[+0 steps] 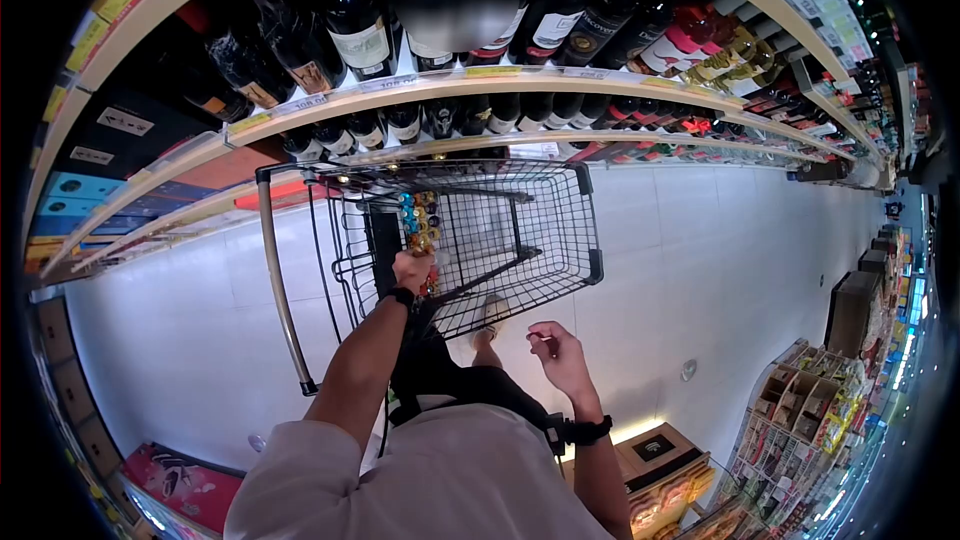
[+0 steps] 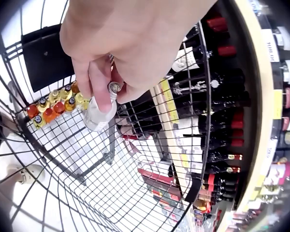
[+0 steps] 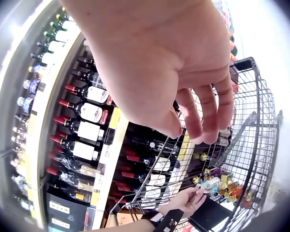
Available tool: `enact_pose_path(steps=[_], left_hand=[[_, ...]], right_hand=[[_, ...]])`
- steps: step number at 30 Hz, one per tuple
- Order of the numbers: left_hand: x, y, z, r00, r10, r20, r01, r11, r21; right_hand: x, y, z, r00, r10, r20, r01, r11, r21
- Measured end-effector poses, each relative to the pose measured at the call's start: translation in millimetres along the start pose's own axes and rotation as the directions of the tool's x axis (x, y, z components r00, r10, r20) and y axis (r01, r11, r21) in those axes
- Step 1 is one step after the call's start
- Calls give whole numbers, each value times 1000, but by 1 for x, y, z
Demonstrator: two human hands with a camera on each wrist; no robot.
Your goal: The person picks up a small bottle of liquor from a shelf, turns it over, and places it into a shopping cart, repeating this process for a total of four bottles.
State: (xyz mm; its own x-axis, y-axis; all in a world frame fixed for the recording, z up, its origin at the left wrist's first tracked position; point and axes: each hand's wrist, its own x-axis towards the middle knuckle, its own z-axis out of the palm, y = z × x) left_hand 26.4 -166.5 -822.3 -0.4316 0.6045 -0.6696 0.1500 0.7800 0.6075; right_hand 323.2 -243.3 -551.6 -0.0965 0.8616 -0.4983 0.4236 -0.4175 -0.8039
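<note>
In the left wrist view my left hand (image 2: 130,43) grips a small clear bottle (image 2: 100,115) by its capped neck, above the wire shopping cart (image 2: 111,193). Several small bottles with yellow, orange and red contents (image 2: 53,110) stand in a group beside a black panel (image 2: 47,57) in the cart. The head view shows the left hand (image 1: 412,268) over these small bottles (image 1: 420,220). My right hand (image 1: 562,360) is raised outside the cart, its fingers loosely bent and holding nothing; in the right wrist view the right hand (image 3: 159,67) is also free of any object.
Shelves of wine bottles (image 1: 360,35) run along the far side of the cart. Dark boxes (image 1: 110,130) stand at the left on the shelf. White floor (image 1: 690,270) extends right. A foot (image 1: 490,312) is beside the cart, and stacked goods (image 1: 790,420) stand at the lower right.
</note>
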Motion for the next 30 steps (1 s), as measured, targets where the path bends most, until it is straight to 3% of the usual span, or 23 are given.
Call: enact_pose_path(steps=[1,2,3,6,10,13,14,15,18,22,25,30], left_hand=[[12,-12,8,998,-61,-15,61,998,1],[26,-24,15,1000,22,18,-24,996,85],[28,-26,19,1000,7,-1,-7,994,111],[23,-4,28,1000,-21,-19,23,991,129],[45,-21,51,991,137,-12,-135,986,95],[92,-69,88,996,36,-76,-33,999,41],[114,-99,111,951,143,-273,-134,990,53],[123,-104,113,968,145,-207,-113,981,160],[103,-71,101,989,-8,-148,20,997,75],[109,-70,106,983,8,-183,34,974,225],[107,-72,108,978,-12,-210,61,972,227],[124,-98,120,965,114,-237,-61,974,220]], right_hand=[[4,3,5,1000,6,5,-6,1000,8],[7,6,11,1000,15,11,-16,1000,17],[8,10,17,1000,25,17,-26,999,25],[15,19,29,996,43,77,-42,999,-14],[20,34,42,986,128,109,-126,992,-21],[21,56,48,968,206,144,-208,978,0],[22,60,48,957,239,162,-240,971,-9],[24,65,49,946,269,179,-271,962,-14],[29,69,47,949,278,149,-281,960,-7],[33,77,44,965,243,94,-241,970,-30],[32,75,43,965,246,92,-242,969,-52],[29,71,41,964,245,101,-233,966,-110]])
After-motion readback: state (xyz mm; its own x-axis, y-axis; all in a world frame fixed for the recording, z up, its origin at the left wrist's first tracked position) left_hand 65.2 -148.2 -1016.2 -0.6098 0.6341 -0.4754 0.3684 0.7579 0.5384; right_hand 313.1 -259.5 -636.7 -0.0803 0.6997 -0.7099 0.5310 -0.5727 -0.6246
